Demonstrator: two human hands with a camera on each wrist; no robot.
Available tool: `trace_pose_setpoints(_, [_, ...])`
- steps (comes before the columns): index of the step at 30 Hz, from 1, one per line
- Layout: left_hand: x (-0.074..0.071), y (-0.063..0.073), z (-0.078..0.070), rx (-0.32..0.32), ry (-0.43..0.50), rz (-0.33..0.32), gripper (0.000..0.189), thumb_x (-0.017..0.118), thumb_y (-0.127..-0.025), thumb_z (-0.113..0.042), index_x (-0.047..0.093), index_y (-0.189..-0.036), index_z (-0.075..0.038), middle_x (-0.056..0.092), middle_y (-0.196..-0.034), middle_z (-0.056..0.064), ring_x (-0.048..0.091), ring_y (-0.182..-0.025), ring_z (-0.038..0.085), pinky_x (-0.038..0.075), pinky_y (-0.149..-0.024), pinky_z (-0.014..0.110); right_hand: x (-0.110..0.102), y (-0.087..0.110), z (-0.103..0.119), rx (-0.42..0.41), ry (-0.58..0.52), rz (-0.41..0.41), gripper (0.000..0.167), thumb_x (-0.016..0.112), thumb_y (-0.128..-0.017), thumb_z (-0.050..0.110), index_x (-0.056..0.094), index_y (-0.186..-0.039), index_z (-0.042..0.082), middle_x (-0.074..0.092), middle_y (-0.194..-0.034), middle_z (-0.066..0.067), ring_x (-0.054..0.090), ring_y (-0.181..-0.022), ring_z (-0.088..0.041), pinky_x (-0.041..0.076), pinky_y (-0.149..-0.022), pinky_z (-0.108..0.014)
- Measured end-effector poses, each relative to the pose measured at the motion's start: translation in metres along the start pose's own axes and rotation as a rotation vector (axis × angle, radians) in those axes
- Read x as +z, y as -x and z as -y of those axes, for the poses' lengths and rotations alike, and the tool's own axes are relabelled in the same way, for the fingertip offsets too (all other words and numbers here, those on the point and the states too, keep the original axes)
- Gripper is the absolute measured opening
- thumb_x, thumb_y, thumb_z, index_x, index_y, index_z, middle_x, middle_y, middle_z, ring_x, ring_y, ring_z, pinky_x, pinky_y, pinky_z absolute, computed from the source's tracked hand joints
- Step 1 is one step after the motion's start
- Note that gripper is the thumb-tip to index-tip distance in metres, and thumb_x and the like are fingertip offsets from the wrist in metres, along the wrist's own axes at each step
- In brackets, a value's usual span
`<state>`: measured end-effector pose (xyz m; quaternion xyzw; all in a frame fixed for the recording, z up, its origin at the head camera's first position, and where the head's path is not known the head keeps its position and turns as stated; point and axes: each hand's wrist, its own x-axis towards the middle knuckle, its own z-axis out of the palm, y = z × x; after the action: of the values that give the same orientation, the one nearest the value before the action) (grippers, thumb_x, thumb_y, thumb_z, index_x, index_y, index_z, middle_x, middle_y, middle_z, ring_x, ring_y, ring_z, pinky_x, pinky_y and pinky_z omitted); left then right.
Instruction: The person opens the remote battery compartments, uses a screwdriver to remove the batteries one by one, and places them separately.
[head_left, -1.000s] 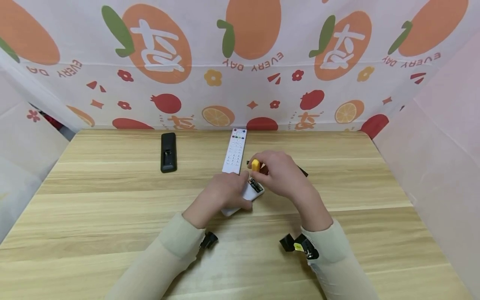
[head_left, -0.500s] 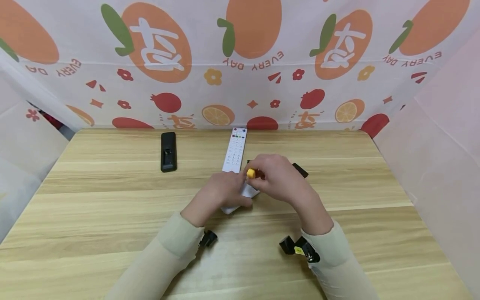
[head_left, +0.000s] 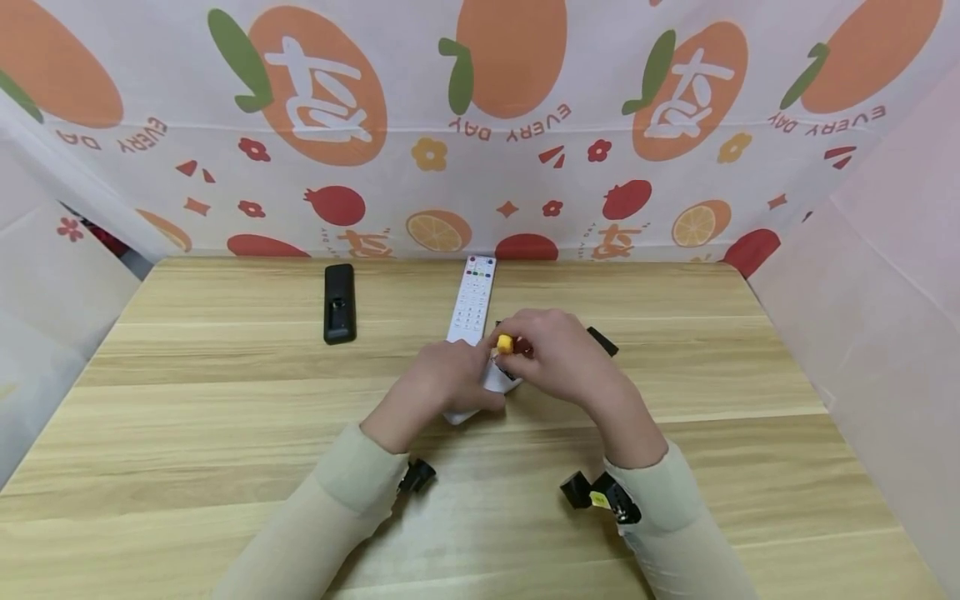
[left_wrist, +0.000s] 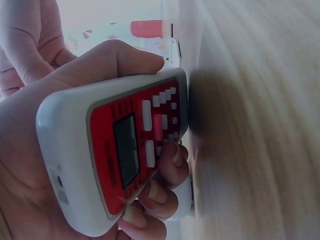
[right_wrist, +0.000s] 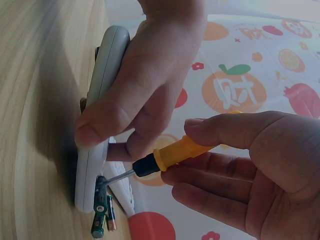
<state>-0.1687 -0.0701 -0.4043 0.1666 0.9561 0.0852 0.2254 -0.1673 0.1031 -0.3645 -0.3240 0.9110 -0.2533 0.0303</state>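
Observation:
My left hand (head_left: 448, 379) grips a white remote control (left_wrist: 75, 165) with a red front panel and a small display. Its buttoned face is turned down toward the table, and the fingers curl round its edges in the left wrist view. In my right hand (head_left: 558, 350) is a screwdriver (right_wrist: 175, 154) with a yellow handle and black collar, pinched between thumb and fingers. Its metal tip meets a green battery (right_wrist: 100, 195) at the remote's back. Another green battery (right_wrist: 98, 226) and a copper-ended battery (right_wrist: 111, 216) show close by.
A slim white remote (head_left: 474, 296) lies just beyond the left hand. Farther left is a black remote (head_left: 340, 304). A flat black piece (head_left: 602, 340) rests behind the right hand. A fruit-print cloth (head_left: 495, 167) hangs along the table's far edge.
The screwdriver's handle has come lower and tipped toward the camera as the right hand closed in over the battery slot. The left hand keeps its hold on the remote control.

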Motion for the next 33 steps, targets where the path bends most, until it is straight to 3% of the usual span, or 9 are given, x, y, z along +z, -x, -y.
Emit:
trace_pose_setpoints(4, [-0.002,0.000,0.000,-0.006,-0.008,0.002,0.078,0.071,-0.077,-0.059,0.050,-0.135,-0.010,0.062,-0.080,0.006,0.059,-0.068,0.020,0.045,-0.057,0.033,-0.003,0.000,-0.004,0.017,0.000,-0.031,0.015,0.074,-0.090,0.020,0.074,-0.105,0.018,0.069,-0.093,0.006,0.060,-0.079,-0.014,0.051,-0.070,-0.028])
trace_pose_setpoints(7, [-0.003,0.000,0.001,-0.004,-0.014,0.009,0.068,0.071,-0.077,-0.059,0.053,-0.119,-0.010,0.061,-0.083,0.006,0.059,-0.069,0.021,0.046,-0.058,0.033,-0.006,0.000,-0.005,0.029,-0.011,-0.041,0.016,0.073,-0.091,0.021,0.073,-0.106,0.018,0.070,-0.093,0.006,0.061,-0.079,-0.012,0.052,-0.069,-0.027])
trace_pose_setpoints(15, [-0.003,0.001,0.001,-0.004,-0.016,0.016,0.068,0.071,-0.078,-0.059,0.052,-0.120,-0.010,0.062,-0.085,0.006,0.059,-0.070,0.021,0.046,-0.058,0.032,-0.008,0.001,-0.007,0.039,-0.035,-0.053,0.018,0.074,-0.091,0.022,0.073,-0.108,0.018,0.070,-0.094,0.006,0.060,-0.078,-0.012,0.052,-0.070,-0.027])
trace_pose_setpoints(26, [0.006,-0.002,-0.002,0.030,-0.090,-0.081,0.068,0.074,-0.077,-0.059,0.054,-0.120,-0.010,0.061,-0.101,0.006,0.057,-0.080,0.021,0.046,-0.064,0.037,-0.010,0.002,-0.014,0.029,-0.105,-0.091,0.015,0.074,-0.091,0.024,0.072,-0.105,0.018,0.069,-0.091,0.006,0.062,-0.078,-0.013,0.054,-0.071,-0.029])
trace_pose_setpoints(33, [0.008,-0.003,-0.003,0.021,-0.113,-0.082,0.075,0.075,-0.076,-0.061,0.053,-0.126,-0.010,0.059,-0.110,0.010,0.056,-0.083,0.023,0.048,-0.068,0.040,-0.009,0.000,-0.015,0.012,-0.127,-0.087,0.014,0.073,-0.092,0.024,0.072,-0.103,0.016,0.069,-0.090,0.006,0.062,-0.077,-0.015,0.053,-0.069,-0.028])
